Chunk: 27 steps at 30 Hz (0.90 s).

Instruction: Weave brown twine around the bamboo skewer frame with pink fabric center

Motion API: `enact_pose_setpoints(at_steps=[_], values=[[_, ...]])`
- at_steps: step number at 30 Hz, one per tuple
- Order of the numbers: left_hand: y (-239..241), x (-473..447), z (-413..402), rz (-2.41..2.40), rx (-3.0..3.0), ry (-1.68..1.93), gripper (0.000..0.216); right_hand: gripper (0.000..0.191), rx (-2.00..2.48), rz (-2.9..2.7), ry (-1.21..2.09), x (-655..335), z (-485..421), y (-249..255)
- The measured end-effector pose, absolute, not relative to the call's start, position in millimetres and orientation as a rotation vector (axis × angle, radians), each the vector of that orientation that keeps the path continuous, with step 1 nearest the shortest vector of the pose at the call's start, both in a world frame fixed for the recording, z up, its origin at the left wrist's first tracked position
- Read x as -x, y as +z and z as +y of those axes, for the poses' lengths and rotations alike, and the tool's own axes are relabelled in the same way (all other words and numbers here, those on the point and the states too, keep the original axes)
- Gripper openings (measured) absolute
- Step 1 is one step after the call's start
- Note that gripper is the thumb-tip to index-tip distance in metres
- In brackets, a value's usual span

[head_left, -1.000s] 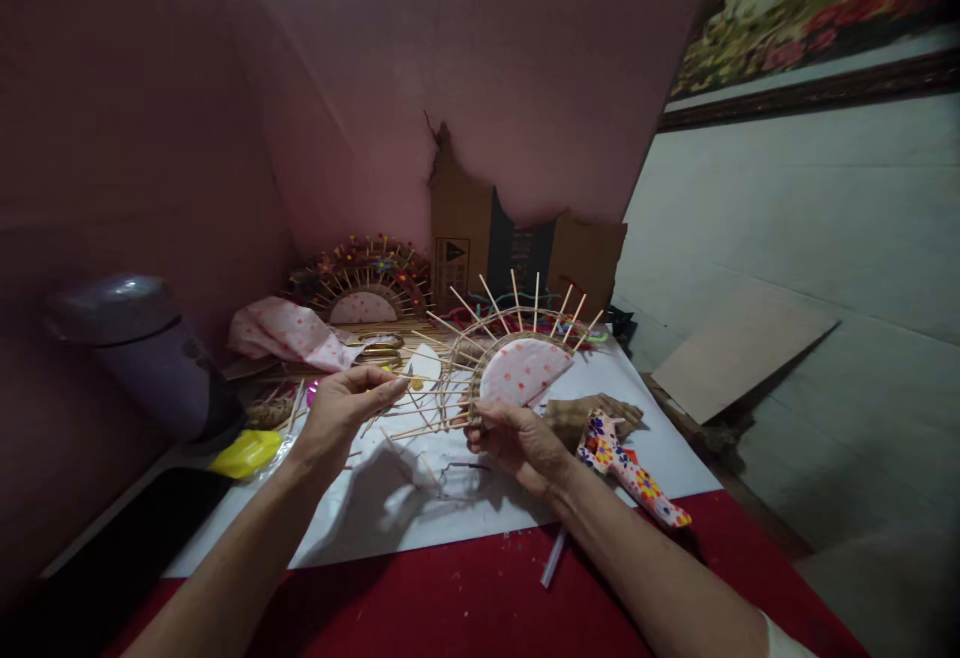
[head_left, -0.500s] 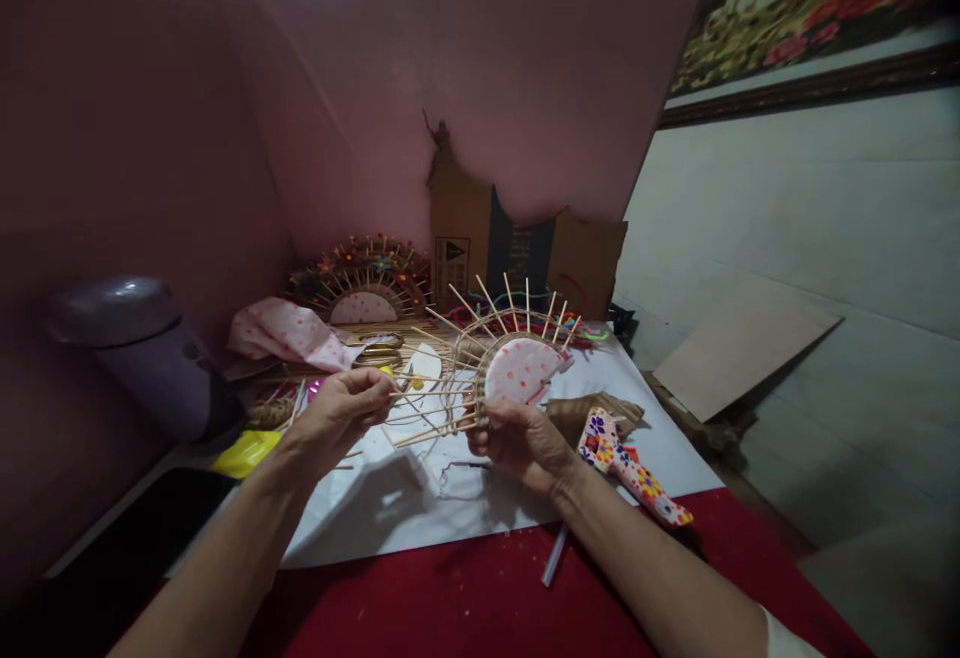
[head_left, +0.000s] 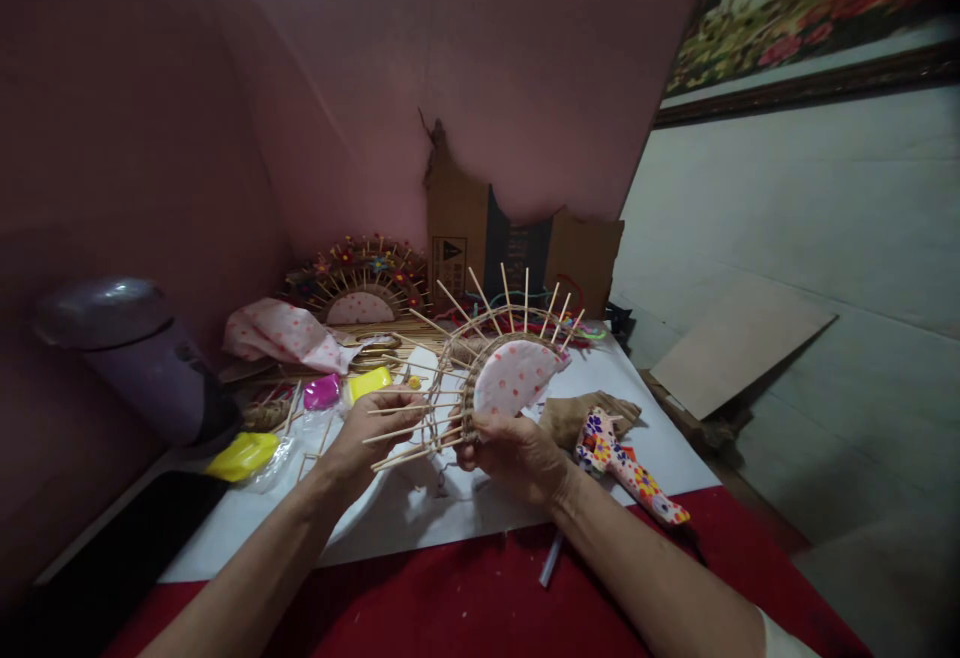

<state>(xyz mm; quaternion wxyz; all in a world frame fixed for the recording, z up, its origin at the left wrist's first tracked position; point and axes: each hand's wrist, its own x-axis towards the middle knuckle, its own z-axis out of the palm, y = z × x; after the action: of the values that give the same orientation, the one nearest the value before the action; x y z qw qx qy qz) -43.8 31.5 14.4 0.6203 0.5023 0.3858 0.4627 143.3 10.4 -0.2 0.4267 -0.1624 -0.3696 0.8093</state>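
Note:
A half-round craft piece covered in white cloth with red dots (head_left: 517, 378) stands out over the table, thin wooden sticks fanning from its curved edge. Brown twine (head_left: 444, 340) runs in an arc between the sticks, apart from the wrapped inner rim. My right hand (head_left: 521, 453) grips the piece at its lower left end, thumb in front, other fingers partly hidden behind. My left hand (head_left: 386, 423) is closed at the left-side sticks, its fingertips pinching at the twine there; the exact pinch is small and partly hidden.
A flowered glue gun (head_left: 630, 468) lies at the right by brown paper (head_left: 562, 418). Yellow packets (head_left: 244, 455), a magenta packet (head_left: 321, 391) and dotted cloth (head_left: 289, 331) lie left. Behind are a similar decorated half-round piece (head_left: 361, 308) and torn cardboard (head_left: 457, 223). A purple bottle (head_left: 150, 368) stands left.
My left hand has moved right, in close to the sticks, and the twine that stretched out from it has drawn in. The half-round piece has shifted slightly left in my right hand.

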Motion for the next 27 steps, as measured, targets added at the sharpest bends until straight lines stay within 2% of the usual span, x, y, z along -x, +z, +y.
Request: enact_pose_setpoints(at_steps=[16, 22, 27], values=[[13, 39, 27, 0.949, -1.171, 1.185, 0.015, 0.023, 0.445, -0.778, 1.931, -140, 10, 1], [11, 34, 26, 0.979, -1.135, 1.196, 0.018, 0.012, 0.479, -0.641, 1.833, -137, 9, 5], [10, 30, 24, 0.952, -1.215, 1.126, 0.014, 0.016, 0.464, -0.691, 1.777, -137, 11, 4]])
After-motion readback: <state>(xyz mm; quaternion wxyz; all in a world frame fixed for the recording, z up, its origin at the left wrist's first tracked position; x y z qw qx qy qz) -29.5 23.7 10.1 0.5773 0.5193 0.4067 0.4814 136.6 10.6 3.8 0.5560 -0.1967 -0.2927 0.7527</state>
